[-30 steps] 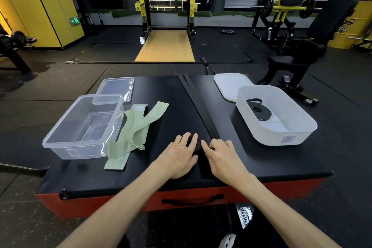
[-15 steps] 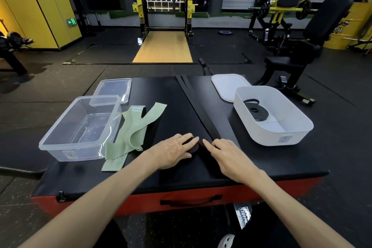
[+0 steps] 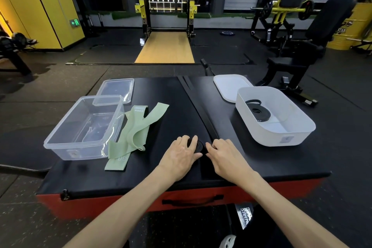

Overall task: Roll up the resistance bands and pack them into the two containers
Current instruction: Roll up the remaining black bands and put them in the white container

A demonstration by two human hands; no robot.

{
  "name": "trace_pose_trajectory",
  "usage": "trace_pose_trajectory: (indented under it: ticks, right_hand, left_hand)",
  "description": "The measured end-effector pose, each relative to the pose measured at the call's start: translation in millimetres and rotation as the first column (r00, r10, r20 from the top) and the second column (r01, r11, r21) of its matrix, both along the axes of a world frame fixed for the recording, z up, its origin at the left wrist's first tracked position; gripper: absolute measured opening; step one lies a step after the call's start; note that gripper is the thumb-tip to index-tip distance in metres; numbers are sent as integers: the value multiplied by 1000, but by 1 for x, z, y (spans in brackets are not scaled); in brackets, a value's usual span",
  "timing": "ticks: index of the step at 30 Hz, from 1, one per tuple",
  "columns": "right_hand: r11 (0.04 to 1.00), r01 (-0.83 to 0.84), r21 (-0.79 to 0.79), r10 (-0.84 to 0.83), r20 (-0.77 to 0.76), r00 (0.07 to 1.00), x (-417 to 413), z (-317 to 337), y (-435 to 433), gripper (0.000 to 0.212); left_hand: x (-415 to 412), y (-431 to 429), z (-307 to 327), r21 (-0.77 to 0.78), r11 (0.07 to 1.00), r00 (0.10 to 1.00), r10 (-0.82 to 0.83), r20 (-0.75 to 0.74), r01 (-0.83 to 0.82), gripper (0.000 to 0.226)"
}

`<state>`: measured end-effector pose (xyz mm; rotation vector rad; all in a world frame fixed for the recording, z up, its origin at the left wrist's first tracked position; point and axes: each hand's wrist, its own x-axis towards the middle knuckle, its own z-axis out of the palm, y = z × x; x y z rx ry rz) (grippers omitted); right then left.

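A long black resistance band (image 3: 198, 105) lies stretched along the middle of the black pad. Its near end is wound into a flat coil (image 3: 199, 145). My left hand (image 3: 180, 156) rests on the coil with fingers curved over its left side. My right hand (image 3: 226, 154) touches the coil's right edge with its fingertips, where the band feeds in. A pale green band (image 3: 136, 129) lies loose and unrolled beside the clear container (image 3: 60, 143). The white container (image 3: 291, 139) on the right holds a rolled black band (image 3: 257, 112).
A clear lid (image 3: 117, 88) lies behind the clear container and a white lid (image 3: 228, 86) behind the white one. The pad (image 3: 261, 163) has a red front with a handle. Gym machines and a bench stand on the floor beyond.
Both hands have crept slightly forward along the black band, and the coil between them looks a little bigger. The green band and both containers have not moved.
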<state>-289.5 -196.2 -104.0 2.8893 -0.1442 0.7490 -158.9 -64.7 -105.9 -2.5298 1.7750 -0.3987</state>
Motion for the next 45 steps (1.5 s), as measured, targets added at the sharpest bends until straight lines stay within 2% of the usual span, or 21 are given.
trace_pose_trajectory:
  ticks: [4,8,10,12,15,16,19,21,24,26,28,32,36,42,45]
  right_hand:
    - [999,43,8,-43,4,999,2,-6,3,37]
    - [996,44,74,-44,-3,999,0,-10,7,49]
    - [993,53,103,-54,1,999,1,-9,8,49]
    - [991,55,124,-55,-2,998,2,-8,7,48]
    - [989,41,142,-38,-19,999,1,-6,6,47]
    - [988,36,152,-34,-19,999,1,-6,5,46]
    - [981,5,194,5,-51,999,-1,-5,-2,44]
    - [960,-41,278,82,-136,987,-5,-1,-9,47]
    - [906,-29,423,152,-261,953,-12,6,-20,51]
    - [890,-9,456,129,-233,964,-15,6,-24,48]
    - [902,-17,431,108,-188,976,-18,3,-26,43]
    - [967,14,253,27,-159,987,-16,-3,-29,43]
    - [973,41,229,-13,-120,993,-11,-5,-18,46]
    - [978,45,203,-32,-68,997,-8,-7,-1,24]
    - [980,64,191,-60,-26,998,-5,-5,10,24]
  left_hand:
    - [-8,0,4,14,999,998,46,45,-47,71]
    - [-2,0,-5,-26,998,991,55,118,-52,78]
    - [-3,1,-2,-23,999,998,43,42,-42,74]
    - [-4,2,2,26,1000,994,15,-108,-12,69]
    - [7,7,20,119,986,932,-72,-354,121,72]
    - [15,7,25,150,971,916,-116,-384,185,74]
    - [37,-1,38,215,905,904,-291,-313,366,70]
    - [42,-5,40,223,879,896,-364,-257,421,64]
    - [39,-2,28,147,895,895,-383,-228,420,60]
    - [36,2,20,103,917,909,-356,-218,384,59]
    - [34,3,16,70,929,919,-345,-190,363,58]
    - [29,1,14,105,948,949,-286,-133,300,59]
    - [19,2,12,116,966,972,-227,-62,233,60]
    - [5,-1,7,71,989,991,-134,11,133,70]
    - [-1,-3,-1,51,997,998,-64,25,62,74]
